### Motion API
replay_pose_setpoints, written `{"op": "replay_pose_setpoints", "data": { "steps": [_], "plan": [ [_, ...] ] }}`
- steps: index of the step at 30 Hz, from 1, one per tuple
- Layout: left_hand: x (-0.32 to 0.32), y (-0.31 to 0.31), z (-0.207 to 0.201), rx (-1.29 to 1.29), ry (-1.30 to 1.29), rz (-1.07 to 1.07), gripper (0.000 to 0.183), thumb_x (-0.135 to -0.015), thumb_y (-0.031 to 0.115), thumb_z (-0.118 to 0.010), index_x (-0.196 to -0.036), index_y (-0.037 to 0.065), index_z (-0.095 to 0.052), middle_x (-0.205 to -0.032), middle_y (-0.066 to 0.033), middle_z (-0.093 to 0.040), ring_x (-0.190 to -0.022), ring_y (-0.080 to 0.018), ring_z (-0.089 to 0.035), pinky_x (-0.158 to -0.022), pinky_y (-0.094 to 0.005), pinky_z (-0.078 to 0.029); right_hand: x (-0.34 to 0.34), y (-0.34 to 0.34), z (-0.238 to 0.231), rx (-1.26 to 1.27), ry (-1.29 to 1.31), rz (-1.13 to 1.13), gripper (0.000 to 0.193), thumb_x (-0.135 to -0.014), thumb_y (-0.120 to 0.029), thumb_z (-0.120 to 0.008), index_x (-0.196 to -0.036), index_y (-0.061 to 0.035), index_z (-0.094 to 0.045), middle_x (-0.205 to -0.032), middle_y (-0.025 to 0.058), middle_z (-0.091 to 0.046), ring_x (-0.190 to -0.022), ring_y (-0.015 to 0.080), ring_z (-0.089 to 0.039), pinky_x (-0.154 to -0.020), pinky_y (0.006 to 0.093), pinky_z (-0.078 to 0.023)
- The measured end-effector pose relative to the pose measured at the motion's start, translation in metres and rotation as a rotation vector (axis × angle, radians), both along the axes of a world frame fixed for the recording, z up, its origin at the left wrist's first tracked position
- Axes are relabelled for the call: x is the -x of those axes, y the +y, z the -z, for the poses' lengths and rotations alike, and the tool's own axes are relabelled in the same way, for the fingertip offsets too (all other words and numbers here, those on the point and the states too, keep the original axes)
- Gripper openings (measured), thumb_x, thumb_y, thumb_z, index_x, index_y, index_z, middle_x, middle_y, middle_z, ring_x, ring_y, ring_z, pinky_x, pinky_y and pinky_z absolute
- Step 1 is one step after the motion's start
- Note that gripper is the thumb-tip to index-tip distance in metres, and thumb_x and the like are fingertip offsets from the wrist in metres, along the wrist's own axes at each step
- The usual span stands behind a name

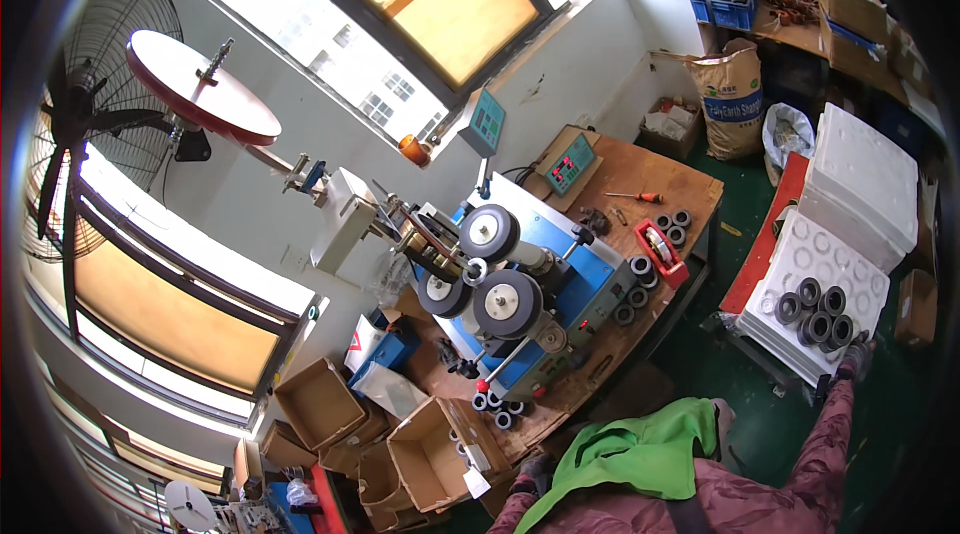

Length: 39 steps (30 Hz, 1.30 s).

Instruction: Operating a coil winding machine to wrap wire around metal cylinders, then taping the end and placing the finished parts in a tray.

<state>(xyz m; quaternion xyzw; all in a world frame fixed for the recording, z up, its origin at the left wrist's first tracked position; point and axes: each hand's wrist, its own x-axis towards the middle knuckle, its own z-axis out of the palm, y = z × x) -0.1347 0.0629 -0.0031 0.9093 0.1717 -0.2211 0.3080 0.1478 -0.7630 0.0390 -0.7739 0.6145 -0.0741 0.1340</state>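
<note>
My right hand, in a grey glove, reaches to the near right corner of a white foam tray. Right beside it, several black rings lie clustered on the tray; whether the fingers grip one is too small to make out. My left hand, also gloved, is low at the table's near edge, by an open cardboard box. Its fingers are dark and unclear. On the table stands a blue and white winding machine with black rollers; a small pale ring sits between them.
Grey rings and a red tape dispenser line the table's right side. A screwdriver lies behind them, near a control box. Another foam block stands beyond the tray. A fan is at the far left.
</note>
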Motion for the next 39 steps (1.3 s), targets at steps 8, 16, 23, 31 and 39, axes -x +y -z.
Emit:
{"op": "replay_pose_setpoints", "data": {
  "steps": [8, 16, 23, 31, 39],
  "plan": [
    [-0.019, -0.044, -0.051, -0.179, 0.073, 0.194, 0.030, -0.077, 0.035, -0.054, -0.090, 0.010, -0.062, -0.090, -0.0178, -0.061, -0.088, -0.0348, -0.058, -0.073, -0.0408, -0.045, 0.025, -0.004, -0.023, -0.024, 0.066, 0.051, 0.062, -0.083, -0.059, -0.030, -0.116, -0.0100, -0.050, -0.114, 0.0186, -0.054, -0.104, 0.0375, -0.052, -0.084, 0.0475, -0.042],
    [0.010, -0.039, -0.053, -0.246, -0.002, 0.267, 0.030, -0.072, 0.035, -0.054, -0.090, 0.011, -0.062, -0.090, -0.0176, -0.062, -0.089, -0.0351, -0.058, -0.074, -0.0420, -0.046, 0.009, 0.022, -0.050, -0.068, 0.097, 0.065, 0.060, -0.083, -0.058, -0.030, -0.116, -0.0108, -0.050, -0.114, 0.0178, -0.055, -0.102, 0.0369, -0.054, -0.083, 0.0472, -0.043],
    [-0.023, -0.052, -0.087, -0.250, 0.116, 0.254, 0.031, -0.072, 0.034, -0.055, -0.092, 0.011, -0.061, -0.091, -0.0169, -0.062, -0.088, -0.0349, -0.058, -0.073, -0.0427, -0.047, 0.019, 0.006, -0.031, 0.007, 0.073, 0.054, 0.061, -0.083, -0.057, -0.029, -0.116, -0.0097, -0.050, -0.114, 0.0184, -0.054, -0.104, 0.0372, -0.053, -0.084, 0.0482, -0.042],
    [0.001, -0.021, -0.016, -0.288, -0.042, 0.252, 0.028, -0.074, 0.031, -0.054, -0.095, 0.012, -0.061, -0.091, -0.0152, -0.063, -0.089, -0.0332, -0.059, -0.074, -0.0415, -0.047, 0.008, 0.014, -0.037, -0.099, 0.060, 0.083, 0.061, -0.084, -0.057, -0.029, -0.120, -0.0112, -0.047, -0.116, 0.0181, -0.053, -0.105, 0.0376, -0.052, -0.085, 0.0492, -0.042],
    [-0.015, -0.036, -0.029, -0.277, 0.044, 0.266, 0.030, -0.074, 0.033, -0.056, -0.094, 0.013, -0.063, -0.092, -0.0153, -0.062, -0.091, -0.0322, -0.059, -0.075, -0.0406, -0.047, 0.015, 0.019, -0.052, -0.105, 0.072, 0.061, 0.062, -0.084, -0.057, -0.029, -0.122, -0.0105, -0.045, -0.118, 0.0183, -0.052, -0.106, 0.0373, -0.052, -0.085, 0.0499, -0.042]
  ]
}}
